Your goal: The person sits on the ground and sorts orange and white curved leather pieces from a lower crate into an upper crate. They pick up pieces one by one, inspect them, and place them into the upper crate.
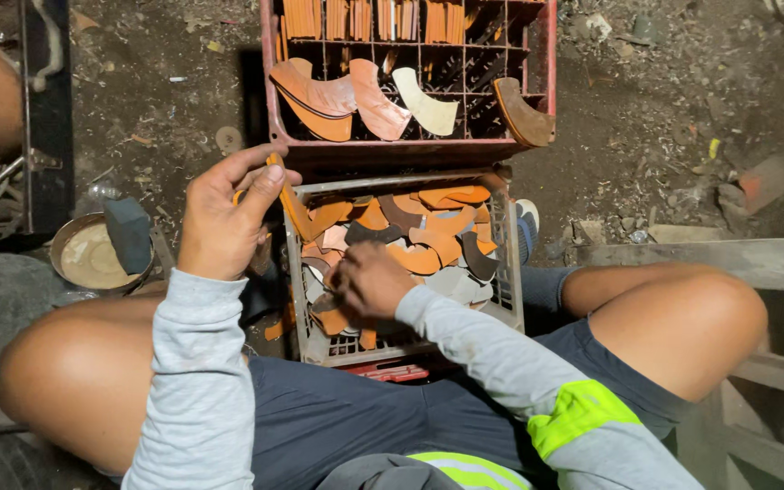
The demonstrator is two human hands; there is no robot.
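Note:
I sit on the ground with a grey plastic crate (pixel 512 272) between my knees, filled with several curved orange, brown and grey leather pieces (pixel 428 245). My left hand (pixel 224 222) is raised at the crate's left edge and pinches a curved orange leather piece (pixel 297 210) between thumb and fingers. My right hand (pixel 369 279) reaches down into the crate, fingers closed among the pieces; what it grips is hidden. Beyond stands a red crate (pixel 269 82) with larger curved leather pieces (pixel 356 104) laid across its dividers.
A round tin of pale paste (pixel 91 254) with a dark block (pixel 129 231) sits at my left. A dark metal frame (pixel 47 118) stands at far left. Wooden planks (pixel 755 259) lie at the right. The dirt floor is littered with debris.

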